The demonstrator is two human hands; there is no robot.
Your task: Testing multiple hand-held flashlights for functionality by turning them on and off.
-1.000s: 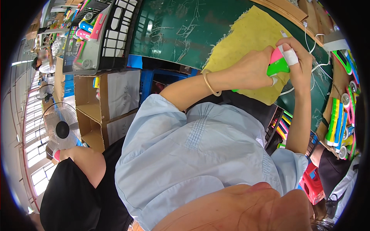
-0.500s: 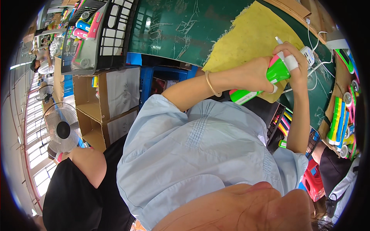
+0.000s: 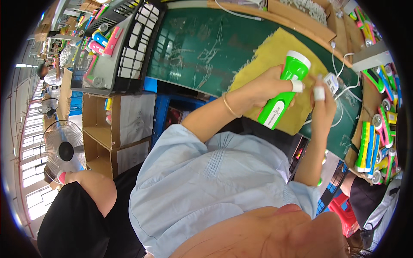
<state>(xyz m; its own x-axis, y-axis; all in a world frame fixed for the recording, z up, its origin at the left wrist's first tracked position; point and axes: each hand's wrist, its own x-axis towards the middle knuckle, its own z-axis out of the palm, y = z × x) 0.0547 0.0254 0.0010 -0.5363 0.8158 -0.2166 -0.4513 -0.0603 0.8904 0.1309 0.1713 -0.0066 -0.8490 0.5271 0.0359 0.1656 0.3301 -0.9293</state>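
My left hand (image 3: 271, 88), a gold bangle on its wrist, is wrapped round a green flashlight (image 3: 277, 107) with a white rim. The flashlight is tilted, its wide head pointing up and away and its handle end toward me. White wrapping covers my left thumb. Just right of the flashlight, my right hand (image 3: 323, 105) is raised and apart from it. One of its fingers has a white wrap, and its fingertips are smeared by motion. Beneath both hands a yellow cloth (image 3: 251, 71) lies on the green tabletop (image 3: 193, 47).
A white power strip (image 3: 330, 82) with cables sits right of the cloth. Black crates (image 3: 129, 51) with colourful flashlights stand at the left. More flashlights (image 3: 368, 146) are piled at the right. A wooden ledge (image 3: 297, 21) bounds the far edge; cardboard boxes (image 3: 99, 129) and a fan (image 3: 65, 151) are at lower left.
My right hand has let go of the flashlight's head and drawn away from it. The flashlight, still in my left hand, has turned so that its head and handle show.
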